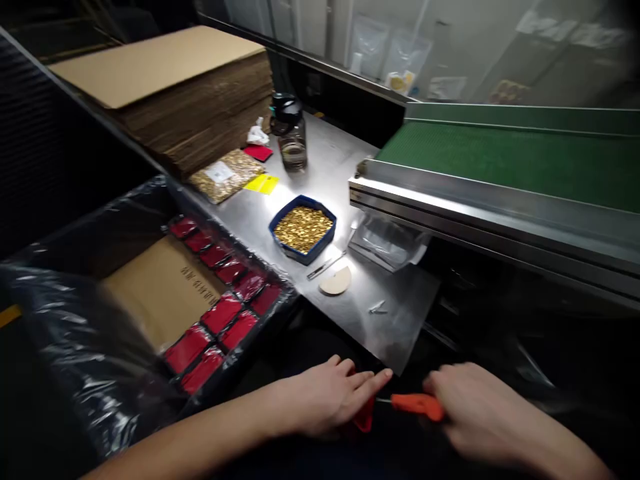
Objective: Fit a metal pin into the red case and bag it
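The table [363, 320] stood between the box [75, 360], left, and the conveyor [490, 157], right.
On it sat the tray [306, 257], pieces [303, 228] inside, knife [325, 265] and disc [335, 282] before it, bottle [294, 148] and bag [235, 168] behind. Packets [223, 313] lined the box's right side. Before the table, the tool [417, 405] was in the right hand [473, 408], the left hand [330, 399] just left.

Tray [321, 245]: smooth plastic. Beneath it I log, remotely, a table [370, 277]: glossy metal. Left of it, liner [60, 347]: crinkled, glossy plastic. Behind-left, cardboard stack [175, 93]: matt, rough-edged. Right, belt [500, 160]: matt, finely ribbed. Front-right, tool handle [416, 405]: smooth-looking plastic.
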`<action>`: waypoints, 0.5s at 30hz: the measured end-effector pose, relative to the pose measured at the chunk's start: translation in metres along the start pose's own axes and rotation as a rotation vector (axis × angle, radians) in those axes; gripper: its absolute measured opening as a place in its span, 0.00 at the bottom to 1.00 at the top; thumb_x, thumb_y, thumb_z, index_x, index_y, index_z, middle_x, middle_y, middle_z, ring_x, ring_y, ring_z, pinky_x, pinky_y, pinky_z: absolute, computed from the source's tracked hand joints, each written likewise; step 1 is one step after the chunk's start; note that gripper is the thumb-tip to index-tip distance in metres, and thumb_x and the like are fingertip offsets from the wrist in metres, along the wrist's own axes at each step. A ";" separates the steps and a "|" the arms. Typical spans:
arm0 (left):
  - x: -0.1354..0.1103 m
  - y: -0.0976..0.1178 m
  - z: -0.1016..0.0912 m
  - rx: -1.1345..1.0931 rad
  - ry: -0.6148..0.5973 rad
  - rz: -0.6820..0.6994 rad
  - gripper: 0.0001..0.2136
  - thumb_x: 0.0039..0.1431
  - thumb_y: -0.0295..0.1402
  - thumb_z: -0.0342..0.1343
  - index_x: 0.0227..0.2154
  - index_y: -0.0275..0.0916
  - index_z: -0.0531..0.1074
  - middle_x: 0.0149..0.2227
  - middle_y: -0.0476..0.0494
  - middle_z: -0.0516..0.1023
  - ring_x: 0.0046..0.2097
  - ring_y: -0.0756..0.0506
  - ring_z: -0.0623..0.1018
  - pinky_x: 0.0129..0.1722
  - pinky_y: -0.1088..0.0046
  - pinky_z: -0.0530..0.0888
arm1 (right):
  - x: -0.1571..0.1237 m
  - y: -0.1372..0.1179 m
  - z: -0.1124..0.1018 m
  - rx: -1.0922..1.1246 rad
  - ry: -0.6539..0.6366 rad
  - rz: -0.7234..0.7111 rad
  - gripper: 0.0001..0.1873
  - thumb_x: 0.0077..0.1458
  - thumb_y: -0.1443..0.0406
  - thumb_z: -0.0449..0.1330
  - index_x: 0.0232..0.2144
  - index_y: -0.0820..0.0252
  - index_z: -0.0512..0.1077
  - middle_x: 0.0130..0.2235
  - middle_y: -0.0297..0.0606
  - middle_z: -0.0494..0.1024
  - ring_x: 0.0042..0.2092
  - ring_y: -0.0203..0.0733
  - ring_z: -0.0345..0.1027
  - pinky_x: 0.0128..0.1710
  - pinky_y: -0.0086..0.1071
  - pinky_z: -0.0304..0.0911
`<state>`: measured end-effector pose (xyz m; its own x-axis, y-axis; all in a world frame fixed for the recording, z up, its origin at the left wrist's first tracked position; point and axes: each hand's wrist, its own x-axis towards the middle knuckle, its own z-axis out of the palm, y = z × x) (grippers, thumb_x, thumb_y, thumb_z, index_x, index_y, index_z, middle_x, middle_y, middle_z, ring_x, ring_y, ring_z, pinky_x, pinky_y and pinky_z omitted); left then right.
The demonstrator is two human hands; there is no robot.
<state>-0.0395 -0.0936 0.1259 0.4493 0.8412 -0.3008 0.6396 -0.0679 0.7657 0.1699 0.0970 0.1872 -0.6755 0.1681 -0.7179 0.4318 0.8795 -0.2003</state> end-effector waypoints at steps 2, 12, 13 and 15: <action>0.004 -0.004 0.000 -0.049 -0.015 -0.043 0.60 0.42 0.30 0.69 0.74 0.40 0.37 0.66 0.28 0.67 0.57 0.28 0.74 0.56 0.51 0.72 | 0.006 -0.009 -0.014 -0.017 -0.052 -0.002 0.04 0.49 0.67 0.60 0.26 0.57 0.75 0.29 0.41 0.82 0.31 0.49 0.77 0.27 0.36 0.45; -0.023 -0.035 0.022 -1.352 0.540 -0.473 0.34 0.56 0.47 0.66 0.64 0.48 0.65 0.57 0.38 0.78 0.51 0.32 0.80 0.52 0.51 0.78 | 0.039 0.133 0.074 -0.160 0.509 0.166 0.20 0.63 0.65 0.57 0.57 0.52 0.70 0.57 0.47 0.72 0.55 0.54 0.66 0.55 0.44 0.58; -0.017 -0.030 0.022 -1.461 0.571 -0.489 0.33 0.56 0.47 0.66 0.64 0.47 0.65 0.55 0.37 0.79 0.48 0.33 0.80 0.47 0.52 0.80 | 0.053 0.146 0.082 -0.178 0.508 0.199 0.21 0.64 0.68 0.55 0.58 0.53 0.70 0.55 0.48 0.73 0.53 0.53 0.67 0.55 0.43 0.59; -0.006 -0.021 0.023 -1.590 0.611 -0.509 0.33 0.56 0.46 0.67 0.62 0.45 0.66 0.53 0.35 0.79 0.46 0.34 0.81 0.44 0.54 0.81 | 0.082 0.168 0.092 -0.182 0.512 0.245 0.23 0.64 0.72 0.52 0.58 0.55 0.71 0.54 0.49 0.74 0.51 0.51 0.68 0.53 0.41 0.60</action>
<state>-0.0410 -0.1097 0.0987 -0.0921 0.6975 -0.7106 -0.7010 0.4614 0.5438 0.2423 0.2173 0.0338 -0.7907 0.5296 -0.3072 0.5327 0.8424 0.0811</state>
